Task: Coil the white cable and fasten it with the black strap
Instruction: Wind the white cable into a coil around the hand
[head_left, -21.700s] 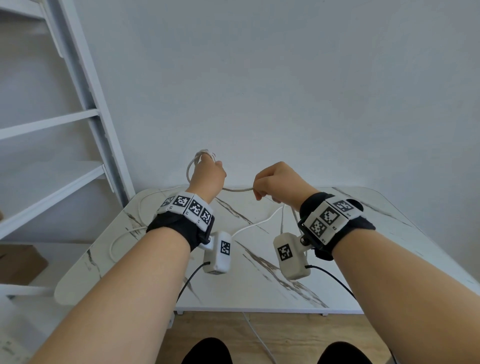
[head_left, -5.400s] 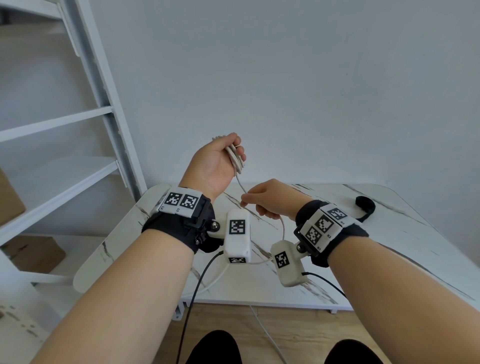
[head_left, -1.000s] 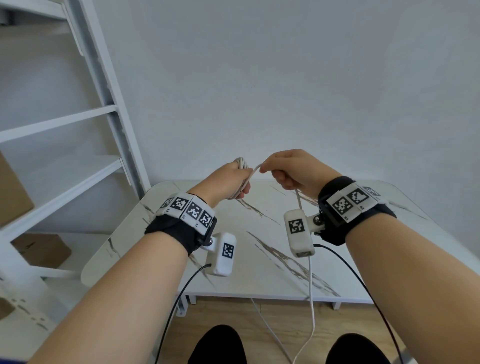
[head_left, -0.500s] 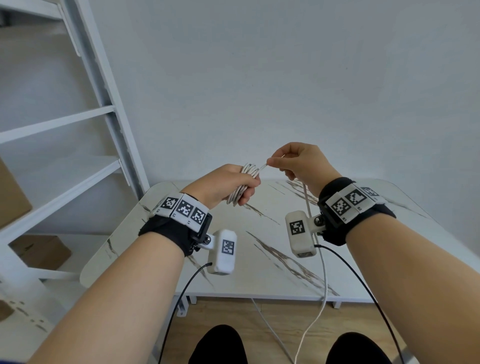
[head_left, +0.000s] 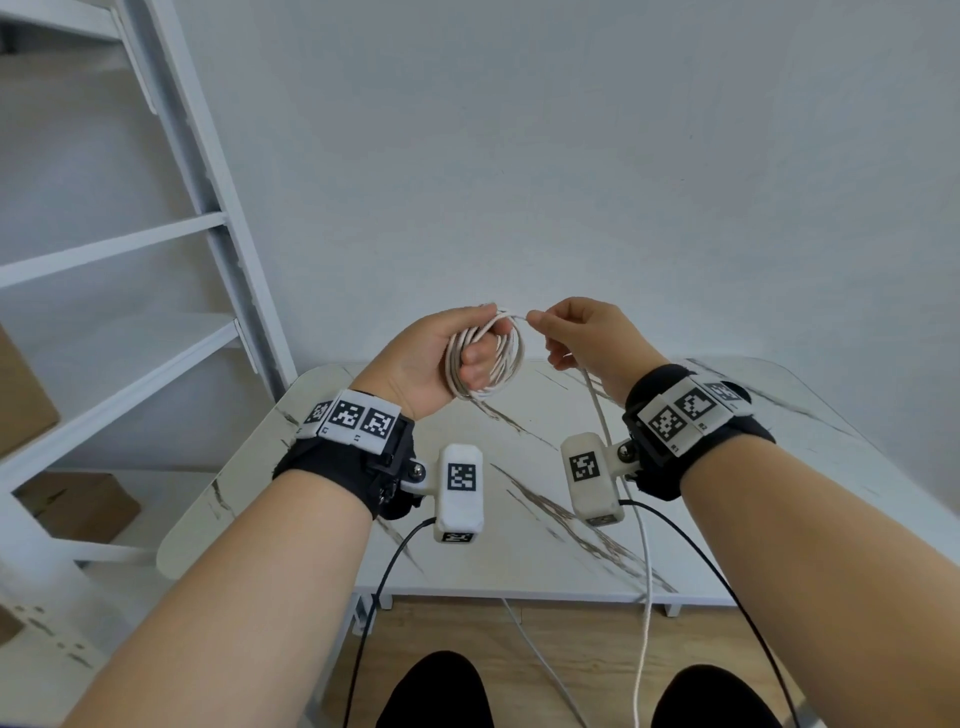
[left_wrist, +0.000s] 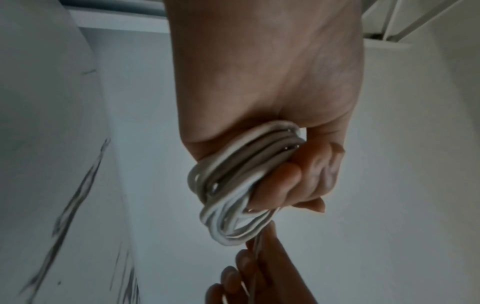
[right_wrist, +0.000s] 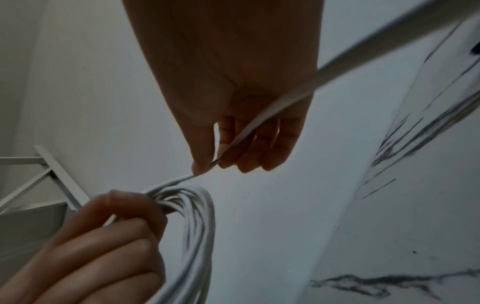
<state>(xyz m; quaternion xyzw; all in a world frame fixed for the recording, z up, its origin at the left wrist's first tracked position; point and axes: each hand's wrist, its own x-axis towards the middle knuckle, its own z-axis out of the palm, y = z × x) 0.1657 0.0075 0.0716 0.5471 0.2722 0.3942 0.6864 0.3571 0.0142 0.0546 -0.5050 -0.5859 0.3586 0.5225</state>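
Observation:
My left hand grips a coil of white cable of several loops, held above the table's far edge. Thumb and forefinger of my right hand pinch the cable just right of the coil's top. From there the loose tail hangs past my right wrist and below the table edge. The left wrist view shows the loops bunched under my curled fingers. In the right wrist view the strand runs through my fingers into the coil. A black shape, probably the strap, lies on the table behind my right wristband.
The white marble-pattern table lies below both hands, against a plain wall. A white shelf unit stands at the left with cardboard boxes on its lower levels. Black camera leads hang from my wrists over the wooden floor.
My left hand has turned so the coil now faces me as an open ring. My right hand has come closer to the coil's top, and the hanging tail has shortened.

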